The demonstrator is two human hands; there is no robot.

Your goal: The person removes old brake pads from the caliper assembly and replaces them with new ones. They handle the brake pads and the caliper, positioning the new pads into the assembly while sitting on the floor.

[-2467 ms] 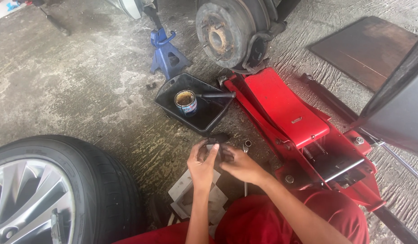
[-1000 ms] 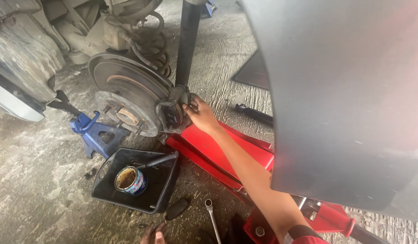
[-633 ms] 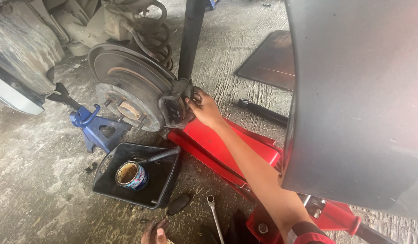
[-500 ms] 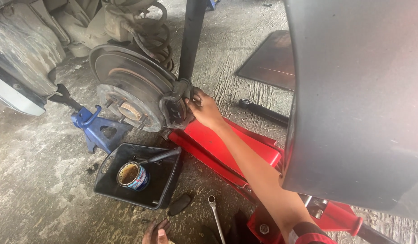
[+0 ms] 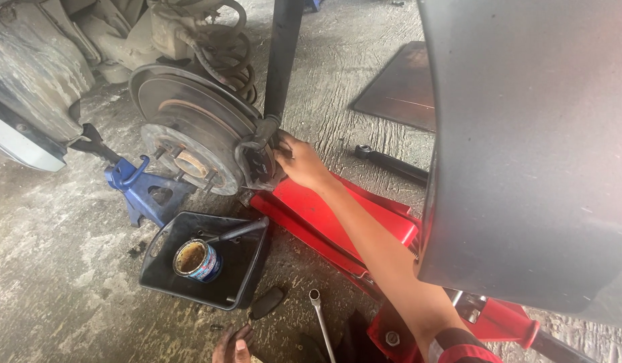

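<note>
Brake caliper at rim of brake disc, under fingertips of right hand; fingers curled onto it, grip extent unclear. Dark, grimy, partly hidden by fingers. Below arm: red floor jack. Left of hand: blue jack stand, black tray with open tin. Left hand at bottom edge, mostly cut off; state unclear. Wrench just beside it.

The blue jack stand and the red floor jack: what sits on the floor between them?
In the head view, a black tray holding an open tin lies between the blue jack stand and the red floor jack.
</note>
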